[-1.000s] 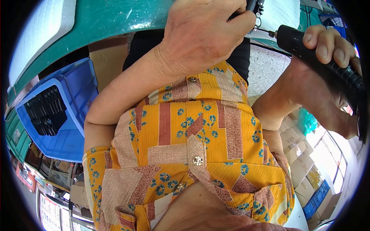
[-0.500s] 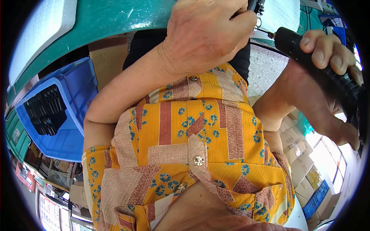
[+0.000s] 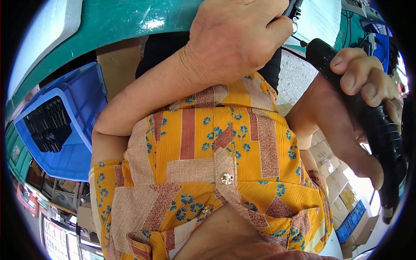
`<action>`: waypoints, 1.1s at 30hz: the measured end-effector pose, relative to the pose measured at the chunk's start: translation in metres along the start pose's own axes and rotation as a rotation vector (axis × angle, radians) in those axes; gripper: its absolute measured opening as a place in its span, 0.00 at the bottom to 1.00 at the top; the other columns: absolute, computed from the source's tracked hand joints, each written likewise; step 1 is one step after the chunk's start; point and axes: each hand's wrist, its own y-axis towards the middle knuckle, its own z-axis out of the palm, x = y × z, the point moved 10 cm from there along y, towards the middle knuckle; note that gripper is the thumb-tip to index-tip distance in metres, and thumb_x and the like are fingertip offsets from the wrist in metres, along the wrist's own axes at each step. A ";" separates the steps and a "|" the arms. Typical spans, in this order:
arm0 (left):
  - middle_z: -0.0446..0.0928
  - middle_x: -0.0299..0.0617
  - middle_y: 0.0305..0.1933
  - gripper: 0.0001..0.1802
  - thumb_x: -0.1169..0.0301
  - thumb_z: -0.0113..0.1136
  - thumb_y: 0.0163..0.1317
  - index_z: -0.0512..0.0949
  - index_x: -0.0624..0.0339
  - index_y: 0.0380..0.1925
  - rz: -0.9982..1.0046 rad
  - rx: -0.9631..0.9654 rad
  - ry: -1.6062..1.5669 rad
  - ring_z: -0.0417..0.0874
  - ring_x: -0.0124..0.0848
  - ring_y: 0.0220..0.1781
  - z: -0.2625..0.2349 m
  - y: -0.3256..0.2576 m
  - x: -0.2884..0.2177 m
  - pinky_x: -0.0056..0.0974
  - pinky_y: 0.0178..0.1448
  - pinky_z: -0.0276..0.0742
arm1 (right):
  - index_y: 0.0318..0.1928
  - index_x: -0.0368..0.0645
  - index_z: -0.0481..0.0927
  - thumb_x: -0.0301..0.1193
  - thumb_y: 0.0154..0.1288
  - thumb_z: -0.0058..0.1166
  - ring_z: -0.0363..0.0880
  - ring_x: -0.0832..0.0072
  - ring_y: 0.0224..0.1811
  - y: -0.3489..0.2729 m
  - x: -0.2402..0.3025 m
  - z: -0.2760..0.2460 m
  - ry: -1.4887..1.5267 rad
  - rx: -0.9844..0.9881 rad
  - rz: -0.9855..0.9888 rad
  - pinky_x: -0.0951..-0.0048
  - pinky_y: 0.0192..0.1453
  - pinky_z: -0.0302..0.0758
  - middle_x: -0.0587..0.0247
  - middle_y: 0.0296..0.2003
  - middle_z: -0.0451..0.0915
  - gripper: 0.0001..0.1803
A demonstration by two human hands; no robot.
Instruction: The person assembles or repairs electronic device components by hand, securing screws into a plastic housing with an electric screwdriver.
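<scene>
Here at the far side, the left hand [image 3: 240,40] is curled tight, its back toward us, gripping a small black piece [image 3: 295,8] with shiny metal bits that pokes out past the thumb at the top edge; most of that piece is out of sight. Over on the right, the right hand [image 3: 331,110] has its fingers and thumb wrapped around a thick black driver [image 3: 321,55], ribbed toward its near end, and its slim bit [image 3: 299,41] points left, straight at the piece. Contact at the tip? Too small to tell! Both hands are busy, then, just in front of the green bench [image 3: 130,19], which carries 2 white foam sheets, a left sheet [image 3: 47,43] and a right sheet [image 3: 320,21]. Off to the left, below the bench's edge, sits a tilted blue bin [image 3: 86,115] with black parts [image 3: 48,123] packed in neat rows. A patterned yellow shirt [image 3: 190,134] fills the near middle, and cardboard boxes [image 3: 336,184] stack up at near right, beside a blue crate [image 3: 351,222].
</scene>
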 end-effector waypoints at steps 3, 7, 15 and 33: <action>0.66 0.41 0.29 0.07 0.75 0.62 0.48 0.79 0.66 0.28 -0.027 0.005 -0.008 0.72 0.37 0.32 0.003 -0.002 0.003 0.39 0.31 0.64 | 0.53 0.53 0.82 0.86 0.43 0.51 0.78 0.67 0.35 0.002 0.000 0.007 -0.074 0.022 0.000 0.59 0.41 0.75 0.65 0.41 0.80 0.55; 0.65 0.41 0.29 0.06 0.74 0.62 0.48 0.77 0.62 0.26 -0.048 -0.012 -0.047 0.72 0.38 0.33 0.002 -0.001 0.004 0.40 0.33 0.65 | 0.52 0.49 0.80 0.85 0.46 0.50 0.78 0.64 0.34 0.012 -0.001 0.008 -0.049 0.068 -0.047 0.57 0.38 0.76 0.62 0.39 0.79 0.54; 0.67 0.42 0.30 0.06 0.76 0.65 0.50 0.78 0.60 0.28 -0.023 0.000 -0.057 0.72 0.41 0.34 0.001 -0.011 0.009 0.41 0.35 0.67 | 0.53 0.46 0.81 0.80 0.55 0.52 0.77 0.62 0.36 0.001 -0.012 0.007 0.064 -0.140 -0.082 0.56 0.43 0.76 0.56 0.42 0.81 0.49; 0.74 0.55 0.64 0.41 0.63 0.70 0.47 0.71 0.66 0.64 0.056 0.352 -0.213 0.71 0.52 0.69 -0.009 -0.001 0.085 0.52 0.73 0.65 | 0.47 0.45 0.83 0.81 0.56 0.48 0.80 0.65 0.33 -0.029 -0.044 -0.079 0.190 -0.433 -0.058 0.59 0.40 0.79 0.56 0.36 0.79 0.49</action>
